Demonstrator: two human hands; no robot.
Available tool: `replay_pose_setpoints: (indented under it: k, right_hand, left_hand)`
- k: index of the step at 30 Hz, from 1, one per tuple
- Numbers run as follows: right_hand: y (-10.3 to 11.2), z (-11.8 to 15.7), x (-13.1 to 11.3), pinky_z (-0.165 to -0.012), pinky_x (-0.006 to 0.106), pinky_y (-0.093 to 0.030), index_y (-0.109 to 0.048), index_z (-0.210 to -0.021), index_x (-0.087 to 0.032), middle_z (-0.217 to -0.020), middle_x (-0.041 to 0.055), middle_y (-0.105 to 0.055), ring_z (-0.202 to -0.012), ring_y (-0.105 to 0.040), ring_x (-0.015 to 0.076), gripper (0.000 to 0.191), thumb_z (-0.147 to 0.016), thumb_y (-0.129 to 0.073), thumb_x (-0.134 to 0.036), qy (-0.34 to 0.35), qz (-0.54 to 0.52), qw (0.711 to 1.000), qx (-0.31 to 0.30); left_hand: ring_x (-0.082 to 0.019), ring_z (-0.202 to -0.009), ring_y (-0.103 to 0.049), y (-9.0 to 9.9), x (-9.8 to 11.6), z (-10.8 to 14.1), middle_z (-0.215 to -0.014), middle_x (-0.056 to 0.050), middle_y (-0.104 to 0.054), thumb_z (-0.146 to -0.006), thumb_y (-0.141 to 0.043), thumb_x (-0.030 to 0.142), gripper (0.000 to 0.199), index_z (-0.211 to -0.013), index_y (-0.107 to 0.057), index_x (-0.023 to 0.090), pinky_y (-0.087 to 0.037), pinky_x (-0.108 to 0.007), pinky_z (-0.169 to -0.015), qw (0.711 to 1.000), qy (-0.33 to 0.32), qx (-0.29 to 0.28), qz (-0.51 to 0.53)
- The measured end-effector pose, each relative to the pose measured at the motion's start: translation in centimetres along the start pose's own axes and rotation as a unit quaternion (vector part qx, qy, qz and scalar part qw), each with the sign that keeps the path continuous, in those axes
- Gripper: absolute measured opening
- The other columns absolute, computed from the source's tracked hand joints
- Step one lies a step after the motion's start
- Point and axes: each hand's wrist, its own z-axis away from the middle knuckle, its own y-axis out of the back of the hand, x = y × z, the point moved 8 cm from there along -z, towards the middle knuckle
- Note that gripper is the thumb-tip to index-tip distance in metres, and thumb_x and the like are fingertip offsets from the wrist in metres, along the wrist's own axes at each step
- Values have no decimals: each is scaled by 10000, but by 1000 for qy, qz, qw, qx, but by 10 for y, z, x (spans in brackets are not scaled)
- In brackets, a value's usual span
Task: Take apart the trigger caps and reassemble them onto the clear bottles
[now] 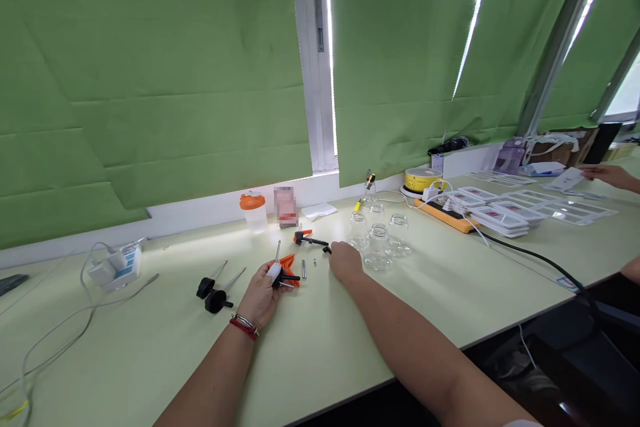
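My left hand (263,293) is closed around a cluster of parts: a white-and-black piece with a metal shaft (279,251) pointing up, and an orange plastic piece (290,269) behind it. My right hand (345,260) is curled, its fingers mostly hidden, with a small black part (327,249) at its fingertips. Beside it lies a black crank-like arm with an orange piece (303,237). Between my hands are a metal pin (304,269) and tiny metal bits (315,262). Two black caps with metal rods (216,300) lie left of my left hand.
Several clear glass jars (379,247) stand right of my right hand. Behind are an orange-lidded cup (254,212) and a yellow round container (423,180). An orange power strip (445,215) and stacked white cards (505,217) lie rightward. Another person's hand (607,175) holds a card.
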Motion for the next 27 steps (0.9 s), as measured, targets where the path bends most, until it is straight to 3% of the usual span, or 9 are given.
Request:
replay_pose_setpoints:
  k: [4,8,12,19,27]
  right_hand:
    - [9,3,-9,-604,251,-361,-641,-891,-163,-893,97,-649,-792,-608,195,154,-839,-497,-154,31,-36,999,16]
    - [11,10,-21,-588,225,-345,-633,-790,-181,-776,32,-632,-698,-572,142,148,-831,-492,-168,93,-72,993,5]
    - [10,22,-21,-633,233,-363,-647,-788,-172,-799,38,-613,-740,-555,151,134,-793,-515,-147,164,-120,979,10]
    - [2,37,-21,-701,260,-421,-656,-925,-176,-867,47,-608,-790,-557,163,208,-777,-522,-117,243,-212,947,-14]
    - [1,42,-38,-735,284,-446,-629,-918,-151,-863,52,-589,-800,-562,171,239,-728,-522,-54,298,-240,923,-49]
  left_hand:
    - [-165,-707,-653,-1,1,-2,-780,-53,-650,-858,-567,215,90,-917,-565,147,-564,-288,-597,1000,-5,8,9]
    - [-145,-689,-641,-3,-2,-9,-855,-75,-663,-827,-594,160,90,-911,-581,130,-575,-298,-626,1000,10,24,15]
    - [-142,-740,-641,-5,-5,-17,-960,-94,-659,-789,-632,128,140,-919,-582,129,-574,-286,-639,999,32,38,19]
    - [-135,-739,-614,-17,1,-20,-973,-59,-628,-695,-756,274,318,-932,-585,149,-561,-312,-687,997,37,-46,-44]
    - [-141,-738,-613,-22,8,-20,-1020,-56,-595,-760,-690,378,333,-979,-553,169,-545,-353,-730,989,44,-116,-79]
